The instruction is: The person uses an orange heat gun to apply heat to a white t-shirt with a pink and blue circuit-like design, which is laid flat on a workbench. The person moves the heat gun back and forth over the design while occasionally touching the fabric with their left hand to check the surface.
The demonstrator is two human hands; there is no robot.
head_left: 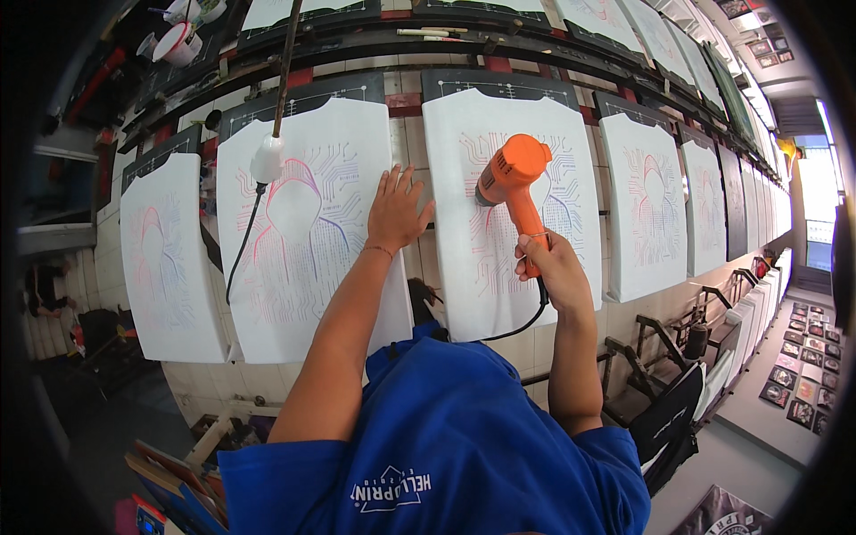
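My right hand (563, 272) grips the handle of an orange heat gun (515, 171), with its black cord (528, 325) trailing down and left. The gun is over a white T-shirt (455, 299) with a red-to-blue circuit-line print, and it covers part of the print. Fingers spread, my left hand (399, 209) is at the right edge of another printed white T-shirt (357, 134), and I cannot tell whether it presses on it. Both shirts are stretched over dark boards.
More printed shirts (169, 267) (646, 259) line both sides. A white electrical connector (267, 160) hangs from a pole, its black cable crossing the left shirt. Behind runs a dark rail (357, 49) with sticks on it and a white tub (178, 45) at the far left.
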